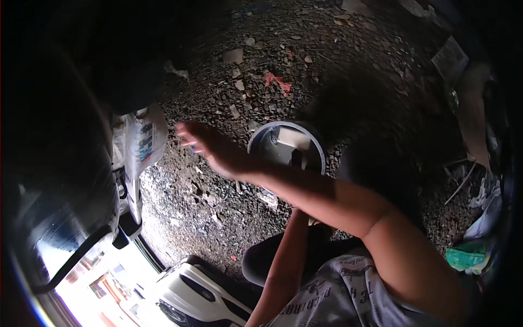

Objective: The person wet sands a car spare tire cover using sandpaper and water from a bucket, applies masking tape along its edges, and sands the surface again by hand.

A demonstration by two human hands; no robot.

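My right arm reaches across to the left, above a round grey-rimmed container (321, 148) on the gravel. My right hand (202, 146) is in the air left of the container, slightly blurred, with its fingers apart; I make out nothing held in it. My left forearm (289, 248) comes up from below and passes under my right forearm, which hides my left hand. Inside the container are a pale flat piece (293, 138) and a small dark object (296, 158). What my left hand touches does not show.
Stony ground (239, 49) carries paper scraps and a red scrap (278, 83). A printed plastic bag (146, 139) hangs at the left beside a dark shiny surface (60, 191). At the bottom is a white and black machine part (190, 294). Green plastic (466, 258) lies right.
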